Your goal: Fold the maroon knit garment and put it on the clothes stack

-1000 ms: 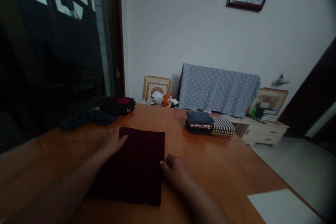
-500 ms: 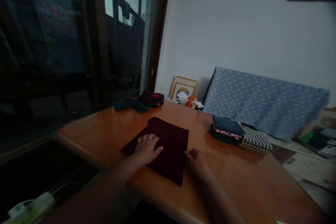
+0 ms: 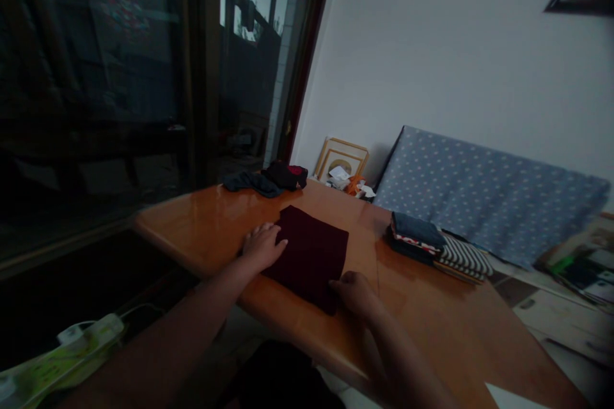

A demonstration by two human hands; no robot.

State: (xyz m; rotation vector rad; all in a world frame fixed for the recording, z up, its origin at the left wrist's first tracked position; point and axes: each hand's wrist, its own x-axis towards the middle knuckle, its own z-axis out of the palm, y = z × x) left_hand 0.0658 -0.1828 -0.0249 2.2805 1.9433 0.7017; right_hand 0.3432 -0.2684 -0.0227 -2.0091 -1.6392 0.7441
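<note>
A dark maroon folded garment (image 3: 309, 255) lies flat on the wooden table (image 3: 422, 319) in front of me; its exact kind does not show. My left hand (image 3: 263, 246) rests on the garment's left part, palm down, with the thumb spread away from the fingers. At the near right edge, my right hand (image 3: 355, 291) has its fingers curled and pinches the cloth near the corner.
Folded clothes (image 3: 417, 233), with a striped piece (image 3: 463, 257) beside them, are stacked at the right. Crumpled dark clothes (image 3: 268, 180) lie at the far left edge. A power strip (image 3: 71, 348) sits below the table at lower left.
My left hand has slid toward the garment's left edge. My right hand has come onto the near right corner, which now looks drawn in. The view has shifted slightly.
</note>
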